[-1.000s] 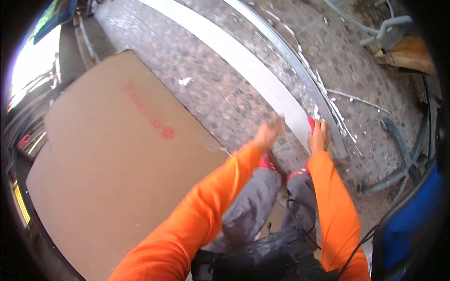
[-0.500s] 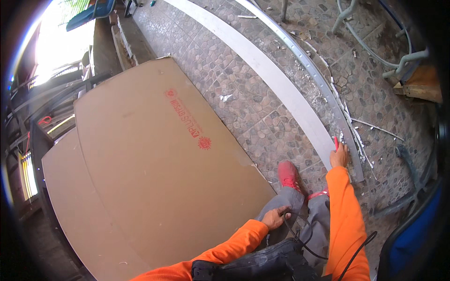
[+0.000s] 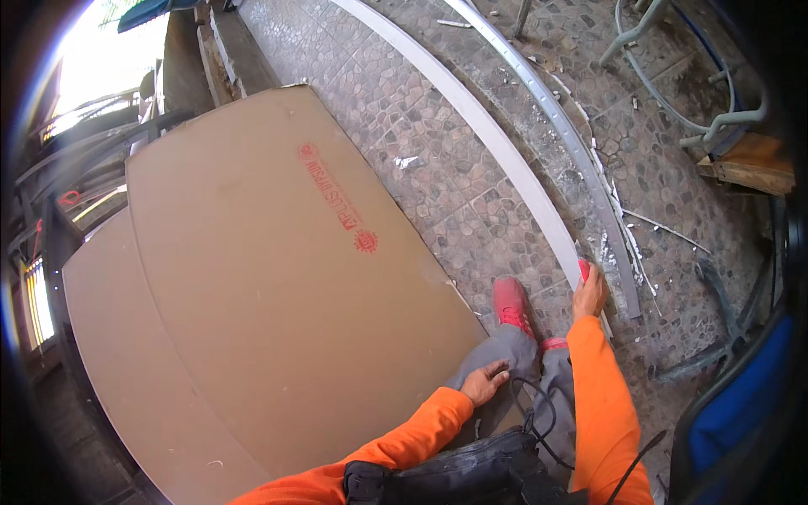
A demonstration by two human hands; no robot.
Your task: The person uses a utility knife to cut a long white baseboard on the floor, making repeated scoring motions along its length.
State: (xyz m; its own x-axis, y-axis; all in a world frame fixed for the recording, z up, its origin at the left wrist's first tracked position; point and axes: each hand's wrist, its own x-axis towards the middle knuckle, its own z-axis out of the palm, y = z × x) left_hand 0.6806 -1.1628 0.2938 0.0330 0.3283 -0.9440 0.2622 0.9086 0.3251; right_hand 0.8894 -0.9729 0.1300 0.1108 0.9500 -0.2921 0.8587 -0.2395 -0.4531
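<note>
My right hand [image 3: 589, 296] is closed round a red utility knife [image 3: 584, 269], its tip pointing away from me. The knife is at the near end of a long white strip of plasterboard [image 3: 492, 139], which runs off to the far left on the floor. Whether my fingers also grip the strip's edge, I cannot tell. My left hand [image 3: 484, 384] lies on my grey trouser knee [image 3: 520, 358] with nothing in it, fingers loosely stretched. A long grey metal straightedge [image 3: 581, 135] lies to the right of the strip.
Large brown-faced gypsum boards [image 3: 244, 295] lie stacked at left. White offcuts and dust [image 3: 635, 261] litter the stone-patterned floor [image 3: 454, 202] beside the straightedge. Metal chair legs [image 3: 627, 42] stand at the far right, a blue chair [image 3: 741, 404] near right. My red shoe [image 3: 510, 301] is beside the strip.
My right hand has moved slightly left with the knife. The white strip now looks narrower, as though tipped toward its edge. My left hand has stayed on the knee.
</note>
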